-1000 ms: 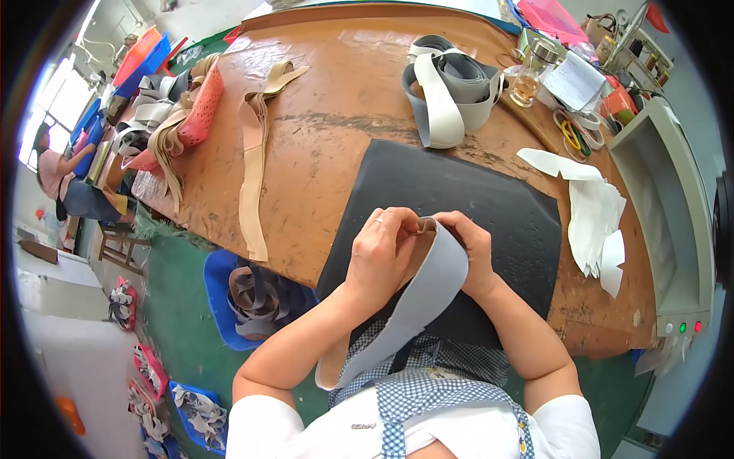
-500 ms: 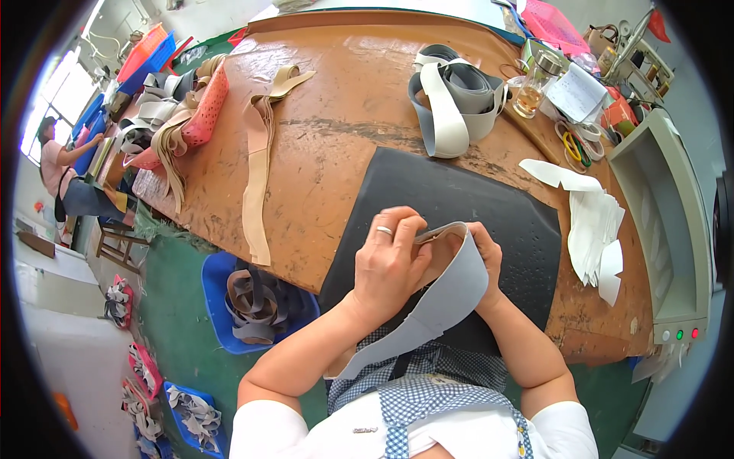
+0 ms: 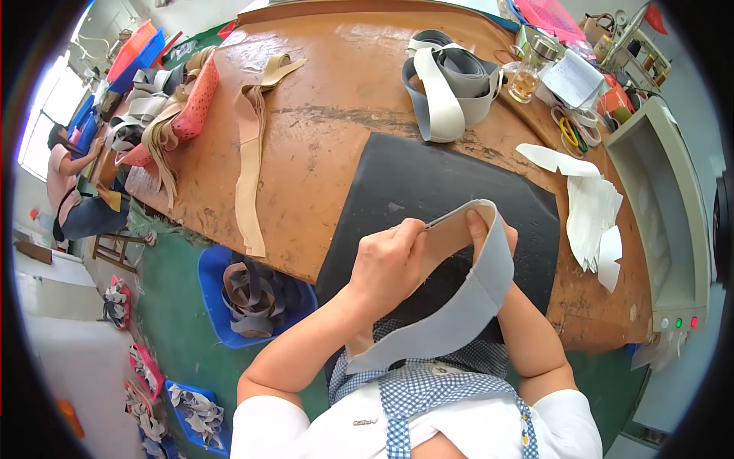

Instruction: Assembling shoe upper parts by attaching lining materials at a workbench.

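One grey strip (image 3: 466, 312) loops wider than before — two hands (image 3: 386, 264) pinch it, above one black mat (image 3: 405, 176) — on the brown worktop (image 3: 329, 168).

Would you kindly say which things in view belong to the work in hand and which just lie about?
In use, it seems:
long flat grey and tan band, held
black flat sheet beneath

Probably lying about:
flat white pieces
clear lidded glass jar

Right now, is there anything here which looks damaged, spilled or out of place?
The brown table top looks worn, with dark scuffs. Tan strips hang untidily over the side of the coral basket. I see no spill, and the held grey band shows no obvious tear.
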### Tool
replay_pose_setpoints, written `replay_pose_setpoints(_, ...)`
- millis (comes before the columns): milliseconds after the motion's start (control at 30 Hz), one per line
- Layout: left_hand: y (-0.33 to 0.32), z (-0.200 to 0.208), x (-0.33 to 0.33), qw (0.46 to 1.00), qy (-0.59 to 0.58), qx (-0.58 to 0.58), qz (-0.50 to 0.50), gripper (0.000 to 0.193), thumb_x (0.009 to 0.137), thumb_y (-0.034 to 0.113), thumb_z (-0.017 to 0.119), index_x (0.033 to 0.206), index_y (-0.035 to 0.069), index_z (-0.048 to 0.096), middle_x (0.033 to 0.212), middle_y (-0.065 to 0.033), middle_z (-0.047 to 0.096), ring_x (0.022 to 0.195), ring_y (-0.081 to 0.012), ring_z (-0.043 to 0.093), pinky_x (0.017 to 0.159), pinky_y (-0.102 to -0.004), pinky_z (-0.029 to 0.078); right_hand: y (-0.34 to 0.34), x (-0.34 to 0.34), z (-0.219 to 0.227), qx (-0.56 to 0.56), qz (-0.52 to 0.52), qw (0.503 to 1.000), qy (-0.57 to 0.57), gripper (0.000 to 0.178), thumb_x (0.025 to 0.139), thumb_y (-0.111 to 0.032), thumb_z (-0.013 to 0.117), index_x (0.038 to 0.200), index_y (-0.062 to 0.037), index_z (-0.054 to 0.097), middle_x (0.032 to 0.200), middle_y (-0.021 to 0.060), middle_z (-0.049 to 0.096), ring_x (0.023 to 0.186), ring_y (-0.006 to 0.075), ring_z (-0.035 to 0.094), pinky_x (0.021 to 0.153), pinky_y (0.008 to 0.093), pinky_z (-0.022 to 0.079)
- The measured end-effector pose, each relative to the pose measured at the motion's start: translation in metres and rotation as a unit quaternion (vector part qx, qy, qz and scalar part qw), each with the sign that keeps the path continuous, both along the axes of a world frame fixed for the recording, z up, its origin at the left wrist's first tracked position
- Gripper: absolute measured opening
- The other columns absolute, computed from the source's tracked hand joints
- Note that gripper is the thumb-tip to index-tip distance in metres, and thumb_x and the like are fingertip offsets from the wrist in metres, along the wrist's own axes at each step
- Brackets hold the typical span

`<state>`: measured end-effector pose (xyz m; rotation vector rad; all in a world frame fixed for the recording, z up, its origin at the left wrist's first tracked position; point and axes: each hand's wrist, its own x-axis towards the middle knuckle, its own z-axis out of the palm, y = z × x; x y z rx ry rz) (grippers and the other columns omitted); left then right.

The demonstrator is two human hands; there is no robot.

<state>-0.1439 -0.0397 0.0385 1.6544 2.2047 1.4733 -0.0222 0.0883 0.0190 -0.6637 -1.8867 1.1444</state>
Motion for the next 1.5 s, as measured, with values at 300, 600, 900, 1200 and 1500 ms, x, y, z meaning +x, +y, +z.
replay_pose_setpoints(300,0.004,-0.008,-0.007,0.997,-0.047,-0.054,-0.02,0.011,0.09,0.009,0.063,0.092,-0.001,0.062,0.072,-0.0196,0.064,0.062,-0.0347,0.065,0.058,-0.0383,0.05,0.005,0.002,-0.012,-0.057,0.068,0.995,0.05,0.006,0.096,-0.01,0.062,0.095,-0.0034,0.063,0.072,-0.0043,0.058,0.063,0.0024,0.05,0.056,0.0214,0.045)
replay_pose_setpoints(600,0.003,-0.013,-0.011,0.98,-0.161,-0.103,-0.054,0.015,0.089,0.012,0.064,0.087,-0.003,0.064,0.066,-0.0219,0.061,0.055,-0.0301,0.062,0.053,-0.0359,0.048,0.002,-0.006,-0.01,0.037,0.064,0.997,-0.015,0.008,0.091,-0.009,0.066,0.096,-0.0038,0.063,0.07,0.0,0.06,0.063,0.0032,0.052,0.056,0.023,0.046)
replay_pose_setpoints(900,0.001,-0.023,-0.007,0.997,-0.008,-0.05,-0.066,0.022,0.084,0.014,0.066,0.086,-0.002,0.051,0.067,-0.0192,0.061,0.064,-0.0367,0.066,0.056,-0.0413,0.053,-0.006,-0.003,-0.011,0.084,0.109,0.99,-0.042,0.007,0.089,-0.009,0.065,0.093,-0.0035,0.063,0.067,0.0048,0.064,0.059,0.0106,0.061,0.056,0.0256,0.049)
replay_pose_setpoints(1200,-0.016,-0.034,-0.011,0.98,0.166,-0.094,-0.051,0.018,0.084,0.013,0.065,0.082,0.001,0.052,0.058,-0.0144,0.057,0.056,-0.0271,0.066,0.049,-0.0343,0.05,-0.006,-0.003,-0.009,0.096,0.131,0.985,-0.057,0.007,0.087,-0.007,0.067,0.087,-0.0035,0.06,0.068,0.002,0.062,0.061,0.0074,0.058,0.056,0.023,0.046)
replay_pose_setpoints(1500,-0.048,-0.054,0.006,0.995,0.039,-0.085,0.036,0.016,0.087,0.011,0.063,0.088,0.001,0.051,0.06,-0.0156,0.06,0.061,-0.0313,0.067,0.051,-0.0382,0.051,-0.016,-0.01,-0.013,0.164,0.118,0.979,-0.024,0.006,0.092,-0.01,0.062,0.09,-0.0043,0.06,0.068,-0.0031,0.058,0.06,0.0045,0.055,0.052,0.0201,0.043)
